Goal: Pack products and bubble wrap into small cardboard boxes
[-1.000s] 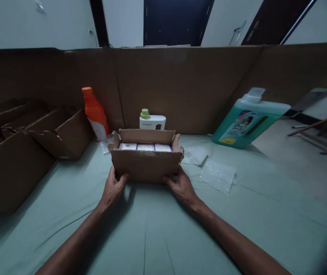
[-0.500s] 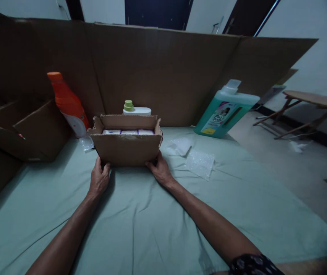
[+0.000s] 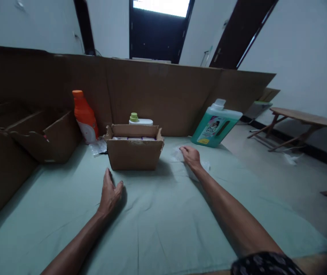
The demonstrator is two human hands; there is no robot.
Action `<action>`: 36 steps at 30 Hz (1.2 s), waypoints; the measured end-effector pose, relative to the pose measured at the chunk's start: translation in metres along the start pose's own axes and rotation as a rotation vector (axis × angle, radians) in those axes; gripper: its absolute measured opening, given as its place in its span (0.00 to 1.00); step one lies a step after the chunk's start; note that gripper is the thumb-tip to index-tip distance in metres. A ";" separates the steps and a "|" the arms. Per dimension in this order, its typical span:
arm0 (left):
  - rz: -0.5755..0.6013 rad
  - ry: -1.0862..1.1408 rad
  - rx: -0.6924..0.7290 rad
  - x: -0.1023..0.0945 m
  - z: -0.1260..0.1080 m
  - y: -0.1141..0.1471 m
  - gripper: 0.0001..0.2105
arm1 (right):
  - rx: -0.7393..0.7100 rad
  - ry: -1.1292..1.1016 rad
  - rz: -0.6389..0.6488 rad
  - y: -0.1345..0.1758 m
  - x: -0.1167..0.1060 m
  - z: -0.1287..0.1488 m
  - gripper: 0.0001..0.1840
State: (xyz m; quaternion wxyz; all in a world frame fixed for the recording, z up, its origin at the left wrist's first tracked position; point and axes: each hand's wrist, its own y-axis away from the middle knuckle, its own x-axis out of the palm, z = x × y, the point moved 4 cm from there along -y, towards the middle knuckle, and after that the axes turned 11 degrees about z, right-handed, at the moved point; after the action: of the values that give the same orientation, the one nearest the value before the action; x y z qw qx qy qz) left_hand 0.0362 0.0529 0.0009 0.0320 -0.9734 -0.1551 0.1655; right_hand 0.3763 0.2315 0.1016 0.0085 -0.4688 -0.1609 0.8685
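Left hand (image 3: 110,195) gapes near the box (image 3: 135,155); right hand (image 3: 191,156), grip unclear, touches bubble wrap (image 3: 176,155) at right, best pinched edgewise.

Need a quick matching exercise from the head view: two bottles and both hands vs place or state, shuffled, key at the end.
1. Orange bottle
2. Green-capped white bottle
3. Left hand
4. Right hand

A. At the clear plastic wrap
B. Partly hidden behind the small open carton
C. Between the small carton and the larger cardboard boxes
D. Open and apart from the small carton, on its near side

Pairs: 1-C, 2-B, 3-D, 4-A
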 end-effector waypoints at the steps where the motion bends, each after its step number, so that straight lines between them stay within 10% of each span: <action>1: 0.008 -0.004 -0.016 -0.001 0.001 0.007 0.40 | -0.013 -0.018 -0.002 0.006 -0.006 0.000 0.22; 7: 0.049 -0.110 0.043 -0.004 -0.007 0.034 0.34 | -0.021 -0.004 0.027 0.044 -0.038 -0.009 0.19; 16: -0.023 -0.181 0.183 0.002 -0.007 0.033 0.25 | 0.067 -0.090 0.061 0.002 -0.005 -0.009 0.18; 23: 0.013 -0.139 0.170 -0.002 -0.009 0.031 0.19 | 0.125 -0.494 -0.015 0.032 -0.049 -0.006 0.27; 27: 0.162 0.007 0.123 0.004 -0.028 0.042 0.26 | 0.109 -0.738 0.150 0.102 -0.042 0.025 0.30; 32: 0.511 0.423 0.019 0.021 -0.067 0.090 0.41 | 0.007 -0.940 0.496 0.156 0.017 0.105 0.27; 36: 0.385 0.607 -0.239 -0.009 -0.056 0.110 0.26 | -0.197 -0.811 0.731 0.163 0.041 0.148 0.20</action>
State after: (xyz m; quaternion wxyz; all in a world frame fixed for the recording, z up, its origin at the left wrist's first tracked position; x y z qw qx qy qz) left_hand 0.0786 -0.0551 0.0445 -0.0691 -0.9863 0.0289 -0.1469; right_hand 0.2550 0.0438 0.0970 -0.4000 -0.1209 -0.0588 0.9066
